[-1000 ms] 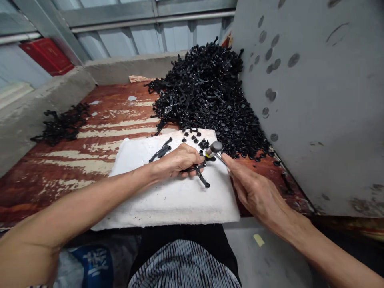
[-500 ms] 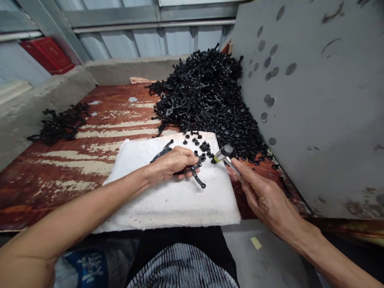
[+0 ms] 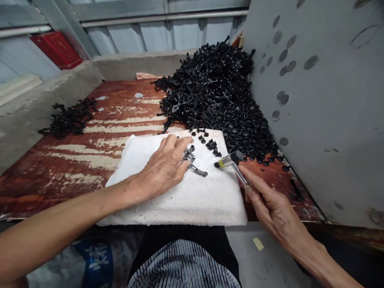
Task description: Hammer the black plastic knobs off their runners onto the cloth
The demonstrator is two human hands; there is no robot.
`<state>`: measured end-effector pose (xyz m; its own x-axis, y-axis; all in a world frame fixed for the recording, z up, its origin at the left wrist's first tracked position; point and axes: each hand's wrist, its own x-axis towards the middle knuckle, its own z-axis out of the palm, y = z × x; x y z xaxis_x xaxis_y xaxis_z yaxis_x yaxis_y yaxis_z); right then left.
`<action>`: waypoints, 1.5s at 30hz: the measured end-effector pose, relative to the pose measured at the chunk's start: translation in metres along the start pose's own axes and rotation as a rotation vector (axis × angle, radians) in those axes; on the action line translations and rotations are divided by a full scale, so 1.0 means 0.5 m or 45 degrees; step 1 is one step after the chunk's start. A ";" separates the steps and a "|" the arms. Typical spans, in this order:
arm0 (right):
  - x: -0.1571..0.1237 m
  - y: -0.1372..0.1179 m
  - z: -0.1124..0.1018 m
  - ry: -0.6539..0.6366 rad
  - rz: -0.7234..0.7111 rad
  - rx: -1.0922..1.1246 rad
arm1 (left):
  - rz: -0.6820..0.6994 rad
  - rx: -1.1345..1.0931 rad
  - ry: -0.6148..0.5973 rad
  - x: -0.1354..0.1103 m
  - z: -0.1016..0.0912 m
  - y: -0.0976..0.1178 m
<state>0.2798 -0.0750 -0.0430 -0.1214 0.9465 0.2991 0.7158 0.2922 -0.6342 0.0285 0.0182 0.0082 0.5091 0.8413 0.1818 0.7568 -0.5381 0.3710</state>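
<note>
My left hand (image 3: pixel 163 166) lies palm down on a white foam pad (image 3: pixel 180 200), its fingers stretched over thin black plastic arm pieces (image 3: pixel 196 170) that poke out to the right of the fingertips. My right hand (image 3: pixel 270 204) grips the handle of a small hammer (image 3: pixel 232 159), whose grey head with a yellow band hovers just above the pad's right edge. Several small black round caps (image 3: pixel 210 144) lie loose on the pad's far right corner, near the hammer head.
A big heap of black plastic parts (image 3: pixel 216 92) is piled against a grey board (image 3: pixel 318 100) at the right. A smaller black pile (image 3: pixel 69 120) lies far left on the worn red wooden bench (image 3: pixel 75 160). A concrete ledge runs behind.
My left hand has flattened and slid forward over the black arm pieces, covering the pair that lay to its left. The hammer has moved right and away from the pieces.
</note>
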 end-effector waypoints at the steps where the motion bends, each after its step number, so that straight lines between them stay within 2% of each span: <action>1: 0.000 -0.001 0.002 -0.007 -0.016 -0.012 | 0.169 0.153 -0.021 0.003 0.004 -0.001; 3: 0.001 -0.003 0.003 0.004 -0.025 -0.041 | 0.460 0.368 -0.135 0.016 0.012 -0.005; 5: 0.001 -0.007 0.002 0.017 -0.024 -0.068 | 0.650 0.478 -0.249 0.032 0.019 -0.009; 8: 0.001 -0.009 -0.001 -0.017 -0.021 -0.081 | 0.713 0.510 -0.305 0.054 0.019 -0.012; 12: 0.008 -0.010 0.000 -0.076 -0.014 -0.080 | 0.603 0.270 -0.389 0.075 0.007 -0.003; 15: 0.014 -0.005 0.003 -0.074 -0.022 -0.084 | 0.402 0.030 -0.516 0.081 0.002 0.007; 18: 0.017 0.001 0.006 -0.042 -0.018 -0.087 | 0.263 -0.108 -0.544 0.079 0.003 0.010; 29: 0.012 0.010 0.009 -0.016 -0.019 -0.126 | 0.151 -0.287 -0.525 0.070 0.024 0.010; 45: 0.015 0.010 0.010 -0.033 -0.004 -0.116 | 0.192 -0.262 -0.525 0.066 0.030 0.007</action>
<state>0.2789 -0.0658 -0.0476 -0.1408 0.9490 0.2820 0.7748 0.2830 -0.5654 0.0542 0.0432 0.0016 0.7585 0.6418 -0.1130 0.5863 -0.5963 0.5483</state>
